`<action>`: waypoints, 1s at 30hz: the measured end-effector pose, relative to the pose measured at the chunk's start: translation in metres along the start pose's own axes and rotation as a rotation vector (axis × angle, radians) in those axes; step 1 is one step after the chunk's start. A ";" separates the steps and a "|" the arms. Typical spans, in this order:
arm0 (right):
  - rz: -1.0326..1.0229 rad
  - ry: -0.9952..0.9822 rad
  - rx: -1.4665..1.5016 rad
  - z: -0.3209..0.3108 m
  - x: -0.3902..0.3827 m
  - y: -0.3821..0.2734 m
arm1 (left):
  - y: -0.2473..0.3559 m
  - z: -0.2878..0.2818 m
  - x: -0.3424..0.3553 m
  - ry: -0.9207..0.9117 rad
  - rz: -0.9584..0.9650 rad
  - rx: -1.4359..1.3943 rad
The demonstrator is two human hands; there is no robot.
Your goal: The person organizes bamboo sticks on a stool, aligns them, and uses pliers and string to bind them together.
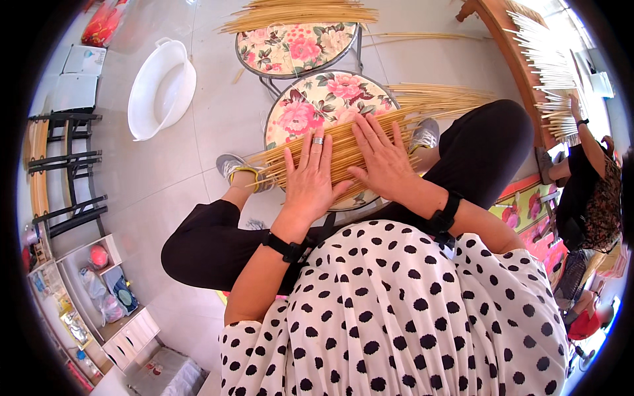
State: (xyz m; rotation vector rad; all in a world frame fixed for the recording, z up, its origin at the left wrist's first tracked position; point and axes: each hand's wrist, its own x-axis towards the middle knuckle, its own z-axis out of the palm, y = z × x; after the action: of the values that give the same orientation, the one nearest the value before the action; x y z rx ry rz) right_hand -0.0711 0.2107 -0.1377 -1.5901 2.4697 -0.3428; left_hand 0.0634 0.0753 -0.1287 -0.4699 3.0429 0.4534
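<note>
Left hand [309,181] and right hand [388,162], both black-banded at the wrist: grip flat and unclenched on each, fingers extended, palms down on a layer of thin straw-coloured sticks [341,146]. The sticks lie slantwise across the near floral-topped round stool [297,115], ends overhanging left and right. Handling, judged: light, stiff but springy, smooth enough to roll and splay; single sticks probably snap if bent hard. Best hold: both hands around mid-length, several together. To the right, a second batch of sticks [449,96]; support unclear. Farther: a second floral stool [264,56], a third batch [297,14] at its far edge; left, a white tub [162,89]. Far right: wooden bench [505,49] with paler sticks [541,53]. Count: hands 2, floral stools 2, tub 1, bench 1; individual sticks overlap, uncountable.
</note>
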 end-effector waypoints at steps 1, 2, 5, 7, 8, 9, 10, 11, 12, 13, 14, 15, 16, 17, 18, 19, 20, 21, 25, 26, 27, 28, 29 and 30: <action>-0.002 -0.002 0.007 0.000 0.000 0.000 | 0.000 -0.001 0.001 -0.001 0.003 0.008; -0.004 -0.005 0.014 0.000 0.000 0.000 | 0.001 -0.002 0.002 -0.003 0.006 0.016; -0.011 -0.009 0.018 0.001 0.000 0.000 | 0.001 -0.005 0.006 0.000 0.057 0.024; -0.013 -0.009 0.018 0.001 0.000 0.000 | 0.002 -0.003 0.008 -0.008 0.077 0.014; -0.013 -0.008 0.020 0.002 -0.001 0.000 | 0.001 0.000 0.008 -0.017 0.072 0.004; -0.016 -0.005 0.023 0.001 -0.001 0.000 | 0.001 0.002 0.008 -0.025 0.066 -0.004; -0.014 -0.012 0.019 0.000 0.000 0.000 | 0.001 0.004 0.008 -0.025 0.066 0.001; -0.011 -0.020 0.014 -0.002 -0.001 0.000 | 0.001 0.005 0.007 -0.025 0.065 0.007; -0.013 -0.023 0.011 -0.004 0.001 -0.001 | 0.000 0.005 0.007 -0.021 0.062 0.017; -0.021 -0.013 0.023 -0.005 0.002 -0.002 | 0.000 0.005 0.007 -0.026 0.063 0.032; -0.027 -0.002 0.035 -0.005 0.004 -0.002 | 0.000 0.004 0.007 -0.032 0.064 0.047; -0.030 0.011 0.047 -0.005 0.005 -0.002 | 0.000 0.004 0.007 -0.037 0.070 0.064; -0.044 0.037 0.050 -0.004 0.008 -0.003 | 0.000 0.005 0.007 -0.033 0.068 0.050; -0.057 0.062 0.054 -0.001 0.012 -0.003 | 0.000 0.007 0.007 -0.029 0.067 0.036; -0.073 0.086 0.057 0.001 0.015 -0.004 | 0.000 0.007 0.007 -0.025 0.064 0.021; -0.073 0.087 0.074 0.004 0.016 -0.004 | 0.000 0.006 0.007 -0.031 0.065 0.029; -0.073 0.089 0.092 0.006 0.018 -0.005 | 0.000 0.004 0.007 -0.037 0.067 0.037; -0.076 0.090 0.110 0.008 0.019 -0.006 | 0.000 0.002 0.007 -0.042 0.065 0.046; -0.072 0.087 0.091 0.013 0.019 -0.004 | -0.009 -0.014 0.018 0.050 0.076 -0.002; -0.061 0.087 0.071 0.013 0.019 -0.002 | -0.014 -0.031 0.033 0.080 0.084 0.057; -0.057 0.082 0.054 0.013 0.018 -0.003 | -0.020 -0.041 0.044 0.111 0.083 0.116; -0.057 0.075 0.053 0.012 0.018 -0.005 | -0.029 -0.042 0.053 0.098 0.111 0.070; -0.056 0.069 0.052 0.011 0.018 -0.006 | -0.038 -0.041 0.062 0.087 0.138 0.023; -0.051 0.065 0.052 0.011 0.019 -0.007 | -0.044 -0.041 0.071 0.074 0.171 -0.022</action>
State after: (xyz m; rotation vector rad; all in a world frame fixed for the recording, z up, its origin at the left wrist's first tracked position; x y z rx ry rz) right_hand -0.0698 0.1898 -0.1465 -1.6491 2.4499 -0.4695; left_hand 0.0096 0.0028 -0.1069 -0.2329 3.1674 0.4862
